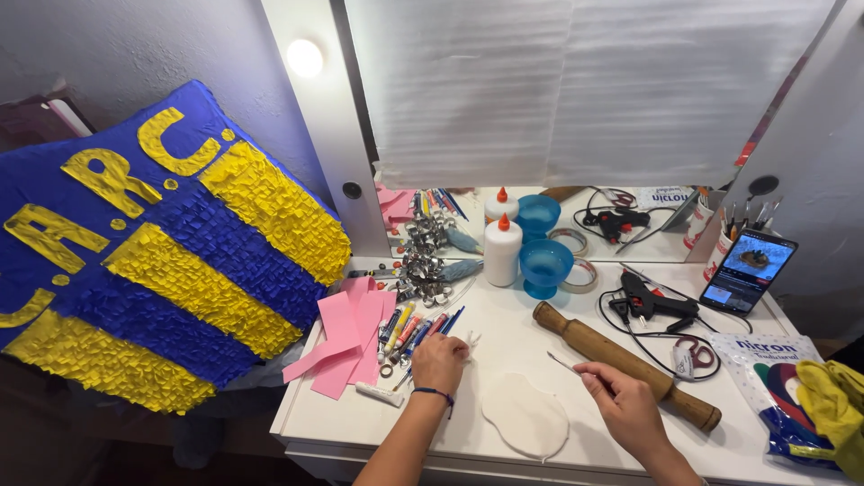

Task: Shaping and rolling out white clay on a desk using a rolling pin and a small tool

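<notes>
Head view of a white craft table [504,333] set against a mirror. The left hand [439,362] is curled shut around a small white lump [469,340], apparently soft modelling paste, of which only a tip shows past the fingers. The right hand [621,400] pinches a thin metal tool [565,363] between thumb and fingertips, its point aimed toward the left hand. Between and just below the hands lies a rolled-out white sheet [526,416], flat on the table near its front edge and touching neither hand.

The sheet looks thin, soft and light (likely to stretch or tear if lifted by one edge); it would be best taken up with spread fingers slid beneath it. The lump should yield to slight pressure, so a gentle fingertip hold would suit. The tool is stiff and slim, held near its rear end.

Beside the right hand lies a wooden rolling pin [625,364]. Behind are a white glue bottle [502,252], a blue cup [545,267], a black glue gun [652,304], a phone [749,270], markers [414,331] and pink paper [346,337]. A blue and yellow fringed panel [153,252] stands at left.
</notes>
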